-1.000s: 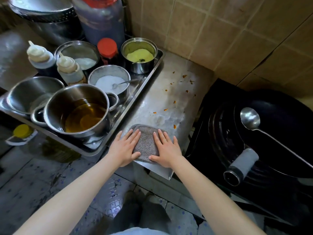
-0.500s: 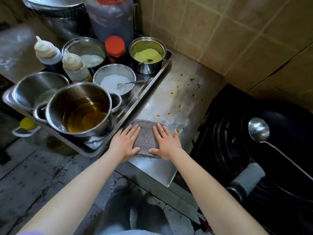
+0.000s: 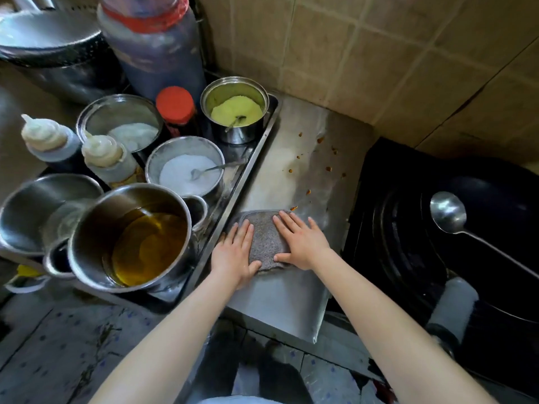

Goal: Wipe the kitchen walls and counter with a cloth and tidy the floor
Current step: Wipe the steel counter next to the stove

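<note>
A folded grey cloth point(image 3: 264, 239) lies flat on the steel counter point(image 3: 280, 298). My left hand point(image 3: 235, 255) presses its left edge with fingers spread. My right hand point(image 3: 302, 243) presses its right side, also flat with fingers apart. Orange crumbs point(image 3: 309, 158) are scattered on the counter beyond the cloth, toward the tan tiled wall point(image 3: 364, 59). One crumb point(image 3: 294, 208) lies just past my right fingertips.
A steel tray point(image 3: 248, 176) on the left holds a pot of oil point(image 3: 137, 240), bowls of white and yellow powder, squeeze bottles and jars. A black wok point(image 3: 481, 228) with a ladle point(image 3: 449, 214) sits on the stove at right. Tiled floor point(image 3: 58, 351) lies below.
Both hands have pushed the cloth a little farther along the counter toward the wall and the crumbs. The view has moved closer to the counter.
</note>
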### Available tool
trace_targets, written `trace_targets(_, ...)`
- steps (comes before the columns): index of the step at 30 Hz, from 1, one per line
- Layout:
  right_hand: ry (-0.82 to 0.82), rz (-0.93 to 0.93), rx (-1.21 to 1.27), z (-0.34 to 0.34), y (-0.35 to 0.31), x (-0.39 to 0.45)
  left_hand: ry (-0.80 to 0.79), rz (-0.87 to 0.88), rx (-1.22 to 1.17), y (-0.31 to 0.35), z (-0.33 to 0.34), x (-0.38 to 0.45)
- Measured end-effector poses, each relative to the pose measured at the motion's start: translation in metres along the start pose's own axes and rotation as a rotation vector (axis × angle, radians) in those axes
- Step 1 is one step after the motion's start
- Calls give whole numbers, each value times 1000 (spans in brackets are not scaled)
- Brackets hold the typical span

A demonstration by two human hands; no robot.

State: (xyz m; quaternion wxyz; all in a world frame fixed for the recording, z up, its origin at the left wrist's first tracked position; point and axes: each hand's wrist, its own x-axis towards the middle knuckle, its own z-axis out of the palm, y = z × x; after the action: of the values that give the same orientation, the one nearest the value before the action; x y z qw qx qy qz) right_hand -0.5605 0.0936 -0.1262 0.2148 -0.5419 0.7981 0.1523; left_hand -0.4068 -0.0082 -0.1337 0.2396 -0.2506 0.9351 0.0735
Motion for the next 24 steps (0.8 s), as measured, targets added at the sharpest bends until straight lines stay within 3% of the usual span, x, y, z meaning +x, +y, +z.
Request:
trace_targets(11, -14, 204, 165, 19, 28, -34, 7, 206, 80, 30, -16, 27)
trace_targets(24, -11, 378, 333, 48, 14, -83, 14, 381, 161, 53, -7, 14)
